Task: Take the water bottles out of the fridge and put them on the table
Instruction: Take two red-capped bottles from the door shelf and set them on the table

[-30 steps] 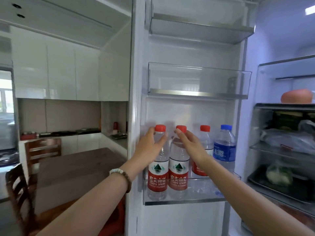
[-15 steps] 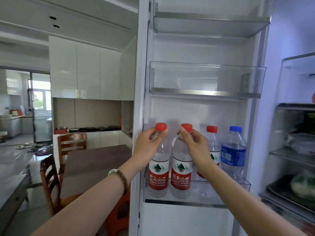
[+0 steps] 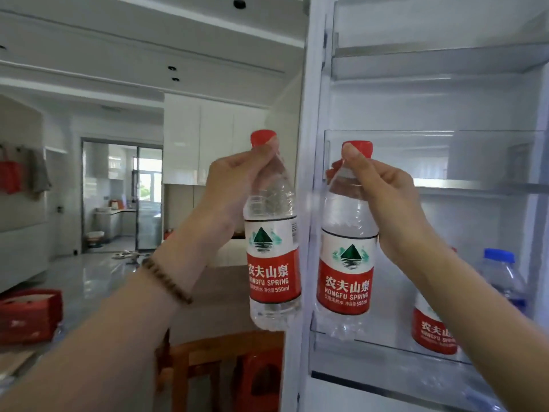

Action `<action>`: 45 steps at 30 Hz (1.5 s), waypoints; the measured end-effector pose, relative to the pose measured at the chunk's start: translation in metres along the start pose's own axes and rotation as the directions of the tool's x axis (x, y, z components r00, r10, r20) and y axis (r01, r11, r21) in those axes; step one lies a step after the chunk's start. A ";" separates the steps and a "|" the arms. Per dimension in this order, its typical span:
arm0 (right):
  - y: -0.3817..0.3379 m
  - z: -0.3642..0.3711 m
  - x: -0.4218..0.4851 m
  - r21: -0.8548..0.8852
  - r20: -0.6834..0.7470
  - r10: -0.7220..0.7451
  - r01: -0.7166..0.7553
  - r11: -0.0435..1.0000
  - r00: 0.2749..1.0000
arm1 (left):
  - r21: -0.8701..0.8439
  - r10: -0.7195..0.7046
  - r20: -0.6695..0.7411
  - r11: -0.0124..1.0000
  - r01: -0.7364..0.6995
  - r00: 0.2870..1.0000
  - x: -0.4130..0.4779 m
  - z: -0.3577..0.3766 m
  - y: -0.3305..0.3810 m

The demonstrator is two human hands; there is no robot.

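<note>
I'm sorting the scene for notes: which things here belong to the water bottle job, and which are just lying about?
Job: bottle in left hand; bottle in right hand; red-label bottle and blue-cap bottle on the door shelf; table.
Lying about: red box; wooden chair.

The scene is bright and evenly lit, with a cool, slightly blue tone inside the fridge door (image 3: 430, 203) on the right. Strong daylight comes from a window (image 3: 148, 185) far in the back room, and this area is overexposed, almost white. The glossy floor (image 3: 89, 281) reflects this light in pale patches, and the white cabinets (image 3: 214, 144) show soft glare. Small ceiling spots (image 3: 239, 3) look dark, not shining. Shadows are weak and soft. The whole picture is a little soft from motion; the near forearms and the lower corners are the most blurred. Straight lines bend toward the edges because of the wide lens. The bottle labels (image 3: 271, 263) in the middle are sharp enough to read.
</note>
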State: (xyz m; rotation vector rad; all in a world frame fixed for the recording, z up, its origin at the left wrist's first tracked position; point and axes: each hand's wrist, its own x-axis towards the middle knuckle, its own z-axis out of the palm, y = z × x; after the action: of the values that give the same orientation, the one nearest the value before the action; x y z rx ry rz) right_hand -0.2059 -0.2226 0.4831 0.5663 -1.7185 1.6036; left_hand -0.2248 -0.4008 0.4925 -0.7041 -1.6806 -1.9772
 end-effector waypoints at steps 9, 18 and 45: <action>0.070 0.136 -0.003 0.141 0.184 0.160 -0.187 0.972 0.970 | 0.217 -0.012 -0.132 0.975 0.041 0.991 0.017 -0.135 -0.037; 0.175 0.284 0.041 0.217 0.142 0.269 -0.295 0.930 0.953 | 0.310 -0.042 -0.194 0.945 0.102 0.980 0.084 -0.275 -0.120; 0.681 0.462 0.255 -0.153 0.322 0.516 -0.494 0.856 0.794 | 0.478 -0.345 -0.159 0.793 0.378 0.925 0.374 -0.438 -0.579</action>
State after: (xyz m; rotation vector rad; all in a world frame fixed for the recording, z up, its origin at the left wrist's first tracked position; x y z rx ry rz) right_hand -0.9618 -0.5455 0.2259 0.3947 -2.3340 1.8858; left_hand -0.9191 -0.7463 0.2361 -0.1269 -2.2939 -1.6318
